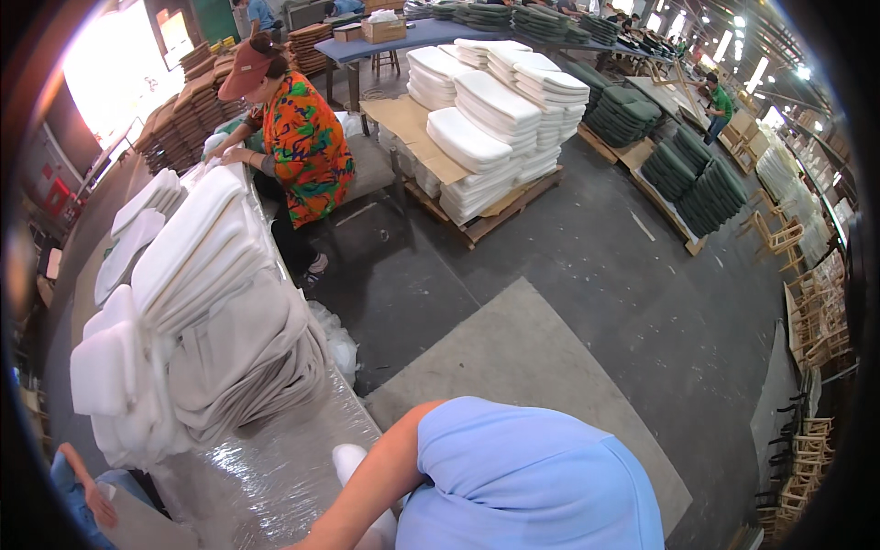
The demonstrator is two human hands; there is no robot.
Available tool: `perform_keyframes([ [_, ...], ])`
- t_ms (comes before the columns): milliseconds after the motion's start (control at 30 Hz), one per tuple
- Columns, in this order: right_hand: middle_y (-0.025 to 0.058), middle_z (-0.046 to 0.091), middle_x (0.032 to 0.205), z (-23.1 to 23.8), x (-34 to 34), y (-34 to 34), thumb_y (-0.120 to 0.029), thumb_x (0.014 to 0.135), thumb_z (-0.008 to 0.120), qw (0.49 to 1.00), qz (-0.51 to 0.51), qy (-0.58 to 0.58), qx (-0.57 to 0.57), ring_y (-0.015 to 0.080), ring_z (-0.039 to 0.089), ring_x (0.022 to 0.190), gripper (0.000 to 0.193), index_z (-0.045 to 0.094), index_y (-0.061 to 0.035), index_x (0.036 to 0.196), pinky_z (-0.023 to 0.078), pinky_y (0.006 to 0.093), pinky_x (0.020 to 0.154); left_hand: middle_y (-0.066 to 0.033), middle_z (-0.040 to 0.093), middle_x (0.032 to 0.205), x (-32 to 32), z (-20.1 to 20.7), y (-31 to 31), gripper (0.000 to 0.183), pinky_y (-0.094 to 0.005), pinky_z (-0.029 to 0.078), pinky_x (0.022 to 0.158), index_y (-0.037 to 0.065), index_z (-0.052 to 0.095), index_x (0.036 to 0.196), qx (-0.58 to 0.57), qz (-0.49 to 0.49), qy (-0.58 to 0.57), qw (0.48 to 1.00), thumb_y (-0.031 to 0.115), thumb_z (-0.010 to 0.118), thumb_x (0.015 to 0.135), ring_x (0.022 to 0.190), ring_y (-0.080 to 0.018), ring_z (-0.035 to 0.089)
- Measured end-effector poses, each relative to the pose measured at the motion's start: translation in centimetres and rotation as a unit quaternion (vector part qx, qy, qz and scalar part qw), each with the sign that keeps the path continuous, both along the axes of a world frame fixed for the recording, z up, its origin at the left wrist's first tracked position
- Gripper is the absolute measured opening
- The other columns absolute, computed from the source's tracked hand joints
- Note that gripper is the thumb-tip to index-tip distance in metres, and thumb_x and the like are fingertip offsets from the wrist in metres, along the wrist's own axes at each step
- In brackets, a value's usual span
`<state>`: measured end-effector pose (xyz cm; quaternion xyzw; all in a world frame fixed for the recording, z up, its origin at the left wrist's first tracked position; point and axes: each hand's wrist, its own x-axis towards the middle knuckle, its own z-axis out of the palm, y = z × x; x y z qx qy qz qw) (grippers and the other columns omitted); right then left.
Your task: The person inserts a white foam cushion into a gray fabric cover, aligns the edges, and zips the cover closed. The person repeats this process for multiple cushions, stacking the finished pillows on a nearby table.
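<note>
The fingers of both hands lie out of view; I cannot tell how open they are or what they hold. A bare forearm (pixel 385 466) below a light blue sleeve (pixel 532 458), seemingly the person's own, passes over a white, rounded, soft-looking piece (pixel 346 458), on the near right of the beige pile of folded fabric (pixel 252 362).

The piece looks light, yielding and hardly fragile; a broad grip on its rounded end should serve. The pile itself looks limp, likely to slide apart, so best gathered by its folded edges.

Under the pile, the desk (pixel 266 477) wears shiny clear film, probably slippery. White padded slabs (pixel 188 243) lie just beyond the pile; farther that way sits a worker in an orange patterned shirt (pixel 307 147). Right of the pile, a flat grey sheet (pixel 522 367) covers floor; beyond are stacked white cushions (pixel 495 119) and dark green cushions (pixel 687 174).
</note>
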<state>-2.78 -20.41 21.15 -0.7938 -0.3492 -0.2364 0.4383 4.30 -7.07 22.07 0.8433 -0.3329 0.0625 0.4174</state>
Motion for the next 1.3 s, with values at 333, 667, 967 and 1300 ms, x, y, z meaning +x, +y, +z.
perform_keyframes([
  [333,0.0257,0.058,0.134,0.5,2.1,1.7,-0.043,0.085,0.081,0.995,-0.007,0.063,0.076,0.0504,0.059,0.117,0.079,0.046,-0.0059,0.145,0.050,0.0573,0.096,-0.0121,0.071,0.106,1.5,0.7,2.2,0.018,-0.0349,0.055,0.089,0.000,0.067,0.114,-0.025,0.009,-0.027,0.999,0.000,0.063,0.097,0.097,-0.0236,0.068],
  [667,0.0155,0.069,0.096,-0.1,6.4,0.0,-0.004,0.088,0.070,0.970,-0.142,0.045,0.191,0.0368,0.069,0.091,0.016,0.069,-0.0050,0.105,0.056,0.0451,0.077,-0.0066,0.068,0.105,0.2,2.6,4.0,0.018,-0.0293,0.053,0.084,0.002,0.068,0.114,-0.060,0.142,-0.101,0.983,0.001,0.070,0.097,0.093,-0.0133,0.063],
  [967,0.0082,0.067,0.082,0.6,7.0,1.1,-0.001,0.092,0.074,0.962,-0.121,0.117,0.215,0.0170,0.064,0.073,0.004,0.071,-0.0012,0.096,0.051,0.0318,0.065,-0.0127,0.062,0.139,-5.9,-3.5,2.4,0.029,-0.0318,0.047,0.106,0.001,0.058,0.135,-0.330,0.109,0.268,0.899,0.009,0.059,0.108,0.127,-0.0181,0.059],
  [1300,0.0071,0.064,0.078,2.8,6.5,2.8,0.002,0.090,0.075,0.972,-0.079,0.035,0.220,0.0145,0.057,0.067,0.009,0.067,-0.0018,0.090,0.045,0.0287,0.063,-0.0093,0.050,0.150,-1.7,-3.6,2.5,0.062,-0.0377,0.038,0.116,0.002,0.042,0.153,-0.494,-0.009,0.272,0.826,0.051,0.038,0.115,0.140,-0.0191,0.045],
])
